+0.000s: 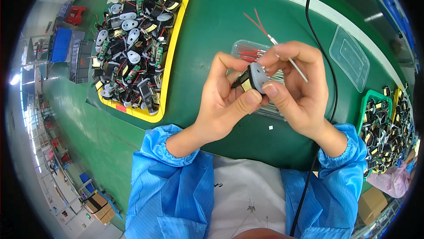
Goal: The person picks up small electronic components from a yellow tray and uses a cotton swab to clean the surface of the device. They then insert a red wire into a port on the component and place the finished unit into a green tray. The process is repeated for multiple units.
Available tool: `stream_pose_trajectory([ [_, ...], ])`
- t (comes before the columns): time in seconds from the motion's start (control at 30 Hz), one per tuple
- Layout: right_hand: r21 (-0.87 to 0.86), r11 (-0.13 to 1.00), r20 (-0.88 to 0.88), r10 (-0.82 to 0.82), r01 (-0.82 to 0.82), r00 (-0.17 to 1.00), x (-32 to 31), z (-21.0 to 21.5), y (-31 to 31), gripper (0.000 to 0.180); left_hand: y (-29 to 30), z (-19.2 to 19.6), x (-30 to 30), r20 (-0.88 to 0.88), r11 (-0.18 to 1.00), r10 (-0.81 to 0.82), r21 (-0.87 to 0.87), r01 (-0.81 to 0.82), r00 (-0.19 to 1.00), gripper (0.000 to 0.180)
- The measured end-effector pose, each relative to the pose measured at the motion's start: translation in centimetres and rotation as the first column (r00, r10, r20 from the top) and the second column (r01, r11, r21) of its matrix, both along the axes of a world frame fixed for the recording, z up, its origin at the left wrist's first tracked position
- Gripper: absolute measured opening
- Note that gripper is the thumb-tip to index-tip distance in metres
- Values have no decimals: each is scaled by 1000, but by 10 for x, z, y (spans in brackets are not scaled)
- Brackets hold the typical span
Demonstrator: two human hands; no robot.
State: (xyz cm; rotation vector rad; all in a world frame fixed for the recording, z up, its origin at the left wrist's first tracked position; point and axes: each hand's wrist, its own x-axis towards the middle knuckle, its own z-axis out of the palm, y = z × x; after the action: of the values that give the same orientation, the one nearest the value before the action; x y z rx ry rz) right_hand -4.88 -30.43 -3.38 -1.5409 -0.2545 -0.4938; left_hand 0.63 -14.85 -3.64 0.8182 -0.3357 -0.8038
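Note:
Both my hands are raised over the green table, close together. My left hand is closed round a small black device with a grey oval end cap; a pale yellow patch shows on its side. My right hand has its thumb against that grey cap. Between its fingers it also holds a thin white rod, tilted, with two red wires rising from a silvery joint at its upper end. Directly beneath my hands is a clear plastic box with more red-wired rods, partly hidden.
At left stands a yellow-rimmed tray heaped with similar devices, circuit boards and wires. A black cable runs down past my right arm. A clear lid lies at right, near a green tray of parts.

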Motion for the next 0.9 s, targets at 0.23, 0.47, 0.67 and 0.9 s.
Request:
stream_pose_trajectory([
  [0.23,-13,1000,70,-17,18,997,1,3,-9,52,-5,4,0,175,995,52,74,-65,983,55],
  [0.47,-5,982,15,-190,190,982,-12,35,-23,35,-7,-5,3,358,994,92,20,-106,929,56],
  [0.67,-251,951,177,-136,178,975,-17,50,-42,33,2,-3,11,420,988,147,-96,-118,896,56],
  [0.9,-73,985,37,-157,159,987,-20,54,-23,28,2,-6,17,644,967,248,-122,-223,723,56],
])
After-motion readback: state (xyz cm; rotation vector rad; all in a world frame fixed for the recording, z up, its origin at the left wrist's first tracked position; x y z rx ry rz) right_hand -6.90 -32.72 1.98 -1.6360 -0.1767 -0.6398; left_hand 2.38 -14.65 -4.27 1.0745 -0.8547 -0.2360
